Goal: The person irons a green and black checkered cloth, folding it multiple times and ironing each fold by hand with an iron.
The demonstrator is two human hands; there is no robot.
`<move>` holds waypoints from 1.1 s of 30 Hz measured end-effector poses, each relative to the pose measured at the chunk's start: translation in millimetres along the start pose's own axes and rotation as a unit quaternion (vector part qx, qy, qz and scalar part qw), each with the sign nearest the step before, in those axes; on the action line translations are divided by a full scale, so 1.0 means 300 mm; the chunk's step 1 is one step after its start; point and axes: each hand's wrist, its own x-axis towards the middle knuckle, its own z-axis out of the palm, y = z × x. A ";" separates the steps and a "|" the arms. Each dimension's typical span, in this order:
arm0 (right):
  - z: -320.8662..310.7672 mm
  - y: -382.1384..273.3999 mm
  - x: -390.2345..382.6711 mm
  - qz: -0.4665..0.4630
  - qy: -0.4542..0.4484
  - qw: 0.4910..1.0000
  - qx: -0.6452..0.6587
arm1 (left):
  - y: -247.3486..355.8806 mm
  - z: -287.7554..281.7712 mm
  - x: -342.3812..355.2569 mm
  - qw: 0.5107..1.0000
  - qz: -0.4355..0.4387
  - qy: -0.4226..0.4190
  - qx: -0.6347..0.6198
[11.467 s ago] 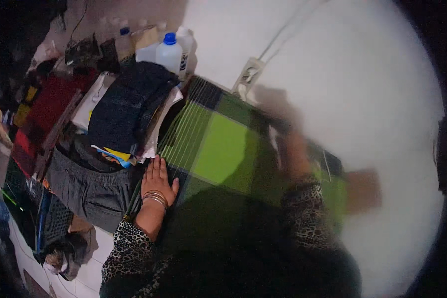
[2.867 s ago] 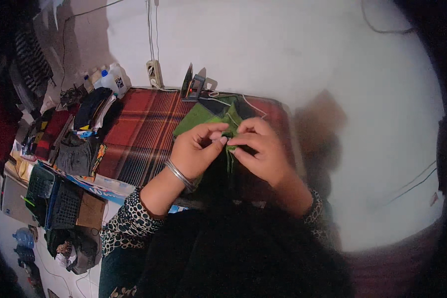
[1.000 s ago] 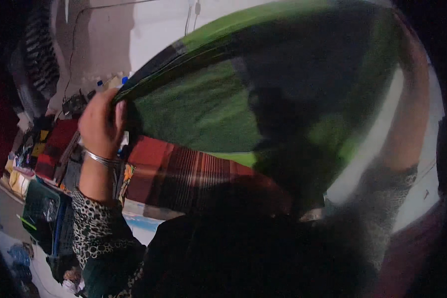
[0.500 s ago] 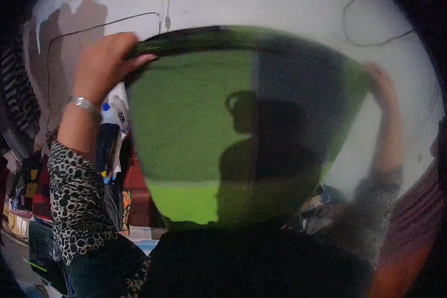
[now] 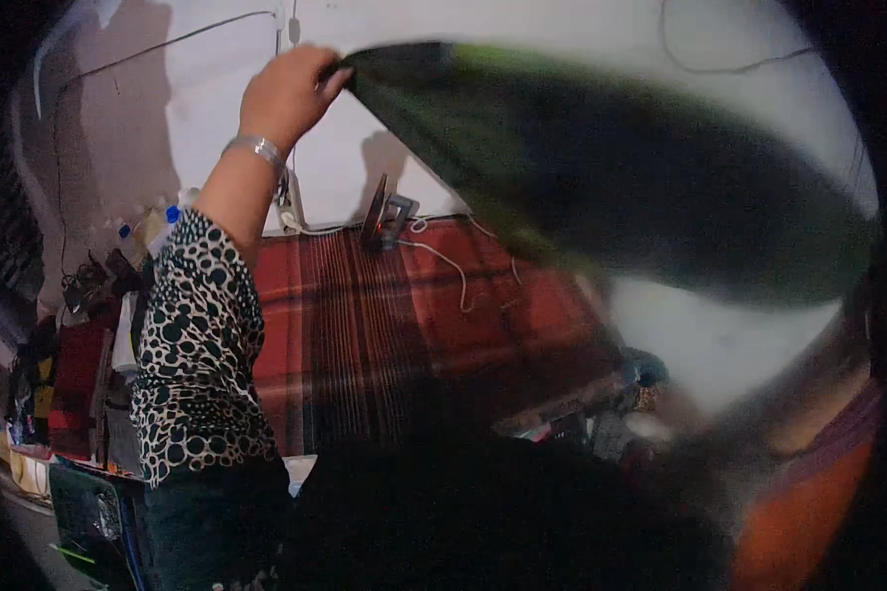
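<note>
High up in the head view, my left hand (image 5: 291, 94) pinches one corner of a green and dark cloth (image 5: 621, 167). It wears a silver bracelet at the wrist, below which is a black-and-white patterned sleeve. Stretched and blurred, the cloth slants from that pinch down to the far right. My right arm (image 5: 808, 394) is dark and smeared at the right edge, where it rises towards the cloth's lower end; its fingers cannot be made out. Under the cloth, a clothes iron (image 5: 389, 219) stands on its heel on a red striped cover (image 5: 365, 335).
A pale cord (image 5: 448, 264) runs over the cover from near the iron. Bottles with blue caps (image 5: 172, 214) and clutter line the left side, with a dark green crate (image 5: 84, 507) below. Mixed items (image 5: 641, 379) lie at the right. A white wall (image 5: 222, 128) rises behind.
My left hand has moved right with the cloth's corner. My right arm has swung outward and down, so the cloth now slants right instead of hanging in front, uncovering the iron and red cover.
</note>
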 end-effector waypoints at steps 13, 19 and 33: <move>1.274 0.114 -1.108 0.070 -0.791 0.592 0.140 | -0.307 0.200 -1.526 0.579 -0.497 -0.550 -0.338; 1.215 0.400 -0.936 0.293 -0.702 0.638 0.119 | 0.166 -0.145 -1.619 0.419 -0.679 -0.438 -0.414; 0.935 0.967 -0.949 0.287 -0.628 0.675 -0.261 | 0.376 -0.063 -1.595 0.614 -0.534 -0.556 -0.170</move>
